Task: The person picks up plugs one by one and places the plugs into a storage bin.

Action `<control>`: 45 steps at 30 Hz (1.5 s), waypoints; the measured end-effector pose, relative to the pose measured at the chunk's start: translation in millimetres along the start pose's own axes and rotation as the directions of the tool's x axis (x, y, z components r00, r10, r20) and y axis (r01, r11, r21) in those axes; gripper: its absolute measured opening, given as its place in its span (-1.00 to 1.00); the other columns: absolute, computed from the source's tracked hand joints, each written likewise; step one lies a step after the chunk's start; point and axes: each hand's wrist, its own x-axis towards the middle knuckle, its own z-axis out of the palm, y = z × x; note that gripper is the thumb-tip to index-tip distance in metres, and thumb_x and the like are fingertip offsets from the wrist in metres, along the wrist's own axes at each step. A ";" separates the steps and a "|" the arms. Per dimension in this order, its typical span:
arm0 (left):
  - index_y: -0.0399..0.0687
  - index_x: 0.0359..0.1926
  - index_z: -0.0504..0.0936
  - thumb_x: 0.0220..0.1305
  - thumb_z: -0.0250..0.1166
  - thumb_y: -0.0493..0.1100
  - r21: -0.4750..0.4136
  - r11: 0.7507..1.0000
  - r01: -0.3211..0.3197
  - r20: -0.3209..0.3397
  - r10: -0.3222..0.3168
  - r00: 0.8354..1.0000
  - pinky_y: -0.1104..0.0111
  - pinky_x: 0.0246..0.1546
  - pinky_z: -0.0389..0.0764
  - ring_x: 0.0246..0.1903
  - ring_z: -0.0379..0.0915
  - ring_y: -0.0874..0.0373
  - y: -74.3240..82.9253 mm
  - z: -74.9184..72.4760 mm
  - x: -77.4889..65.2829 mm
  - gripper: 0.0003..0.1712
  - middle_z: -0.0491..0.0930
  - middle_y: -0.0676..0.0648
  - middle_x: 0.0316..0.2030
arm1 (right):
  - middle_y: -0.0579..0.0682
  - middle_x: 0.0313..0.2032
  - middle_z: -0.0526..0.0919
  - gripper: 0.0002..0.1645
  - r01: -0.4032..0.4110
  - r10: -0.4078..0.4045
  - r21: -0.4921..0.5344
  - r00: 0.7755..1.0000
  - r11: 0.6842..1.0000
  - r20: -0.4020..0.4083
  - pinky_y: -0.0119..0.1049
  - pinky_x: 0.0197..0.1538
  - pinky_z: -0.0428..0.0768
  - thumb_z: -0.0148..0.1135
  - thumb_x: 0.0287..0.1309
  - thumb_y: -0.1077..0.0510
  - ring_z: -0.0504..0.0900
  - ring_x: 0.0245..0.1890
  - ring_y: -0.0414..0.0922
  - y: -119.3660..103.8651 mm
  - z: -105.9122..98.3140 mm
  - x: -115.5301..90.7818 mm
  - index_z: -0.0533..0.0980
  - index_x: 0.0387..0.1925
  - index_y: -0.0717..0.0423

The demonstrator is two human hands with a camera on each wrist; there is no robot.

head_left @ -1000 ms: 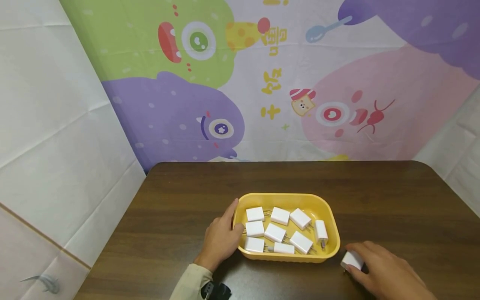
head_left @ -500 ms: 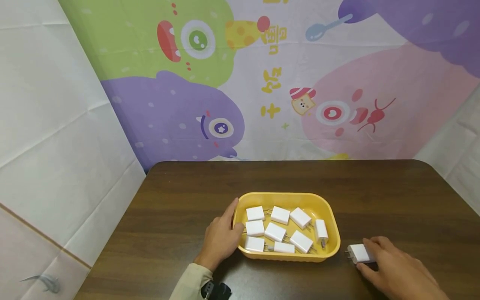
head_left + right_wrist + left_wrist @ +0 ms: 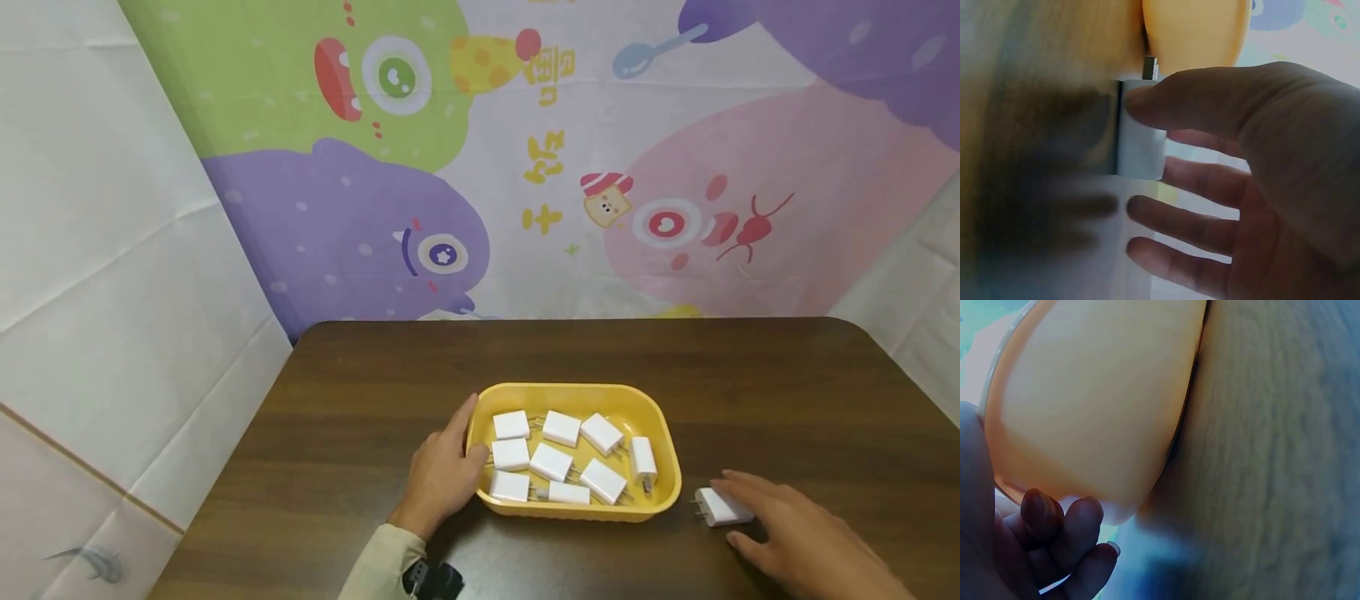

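Note:
A yellow plastic bin sits on the table holding several white charger plugs laid out in rough rows. My left hand grips its left end, thumb over the rim; the left wrist view shows the bin's outer wall with curled fingers below it. To the right of the bin, a single white charger plug lies on the table, prongs pointing left. My right hand is spread around that plug, its thumb apart from the body. In the right wrist view the thumb overlaps the plug.
The dark brown wooden table extends behind and to both sides of the bin. A cartoon-printed cloth hangs at its far edge, and a white covering stands on the left. A black device is strapped to the left wrist.
My right hand moved the single plug rightward from near the bin, turning its prongs left. Since then its thumb and fingers have parted from it. The left hand stays on the bin.

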 end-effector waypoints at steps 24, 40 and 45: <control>0.10 0.51 0.30 0.26 0.16 -0.09 -0.002 1.000 -0.019 -0.007 0.019 1.000 0.02 -0.08 0.52 -0.15 0.60 0.05 -0.1 -0.5 0.3 -0.24 0.68 -0.11 0.02 | -0.12 -0.08 0.64 -0.42 0.181 -0.207 -0.114 0.935 0.977 -0.286 -0.08 -0.22 0.58 0.59 -0.11 0.11 0.60 -0.17 -0.09 -9.4 16.3 -2.2 0.60 0.03 0.01; 0.12 0.51 0.30 0.27 0.15 -0.07 0.003 1.000 -0.027 -0.009 0.028 1.000 0.02 -0.07 0.52 -0.15 0.60 0.05 -2.0 0.0 0.9 -0.25 0.68 -0.09 0.03 | -0.01 -0.02 0.64 -0.40 0.066 -0.071 -0.050 0.991 0.997 -0.112 0.03 -0.20 0.58 0.52 0.02 0.02 0.61 -0.11 0.01 -7.1 7.3 2.1 0.56 0.12 0.05; 0.10 0.50 0.32 0.25 0.16 -0.08 0.009 1.000 -0.023 -0.010 0.023 1.000 0.05 -0.15 0.51 -0.27 0.55 0.09 -2.0 0.2 1.0 -0.25 0.70 -0.09 -0.05 | 0.04 0.02 0.64 -0.39 0.013 -0.015 -0.036 0.998 0.999 -0.061 0.09 -0.17 0.58 0.48 0.07 -0.03 0.62 -0.07 0.04 -4.6 5.1 3.4 0.56 0.15 0.06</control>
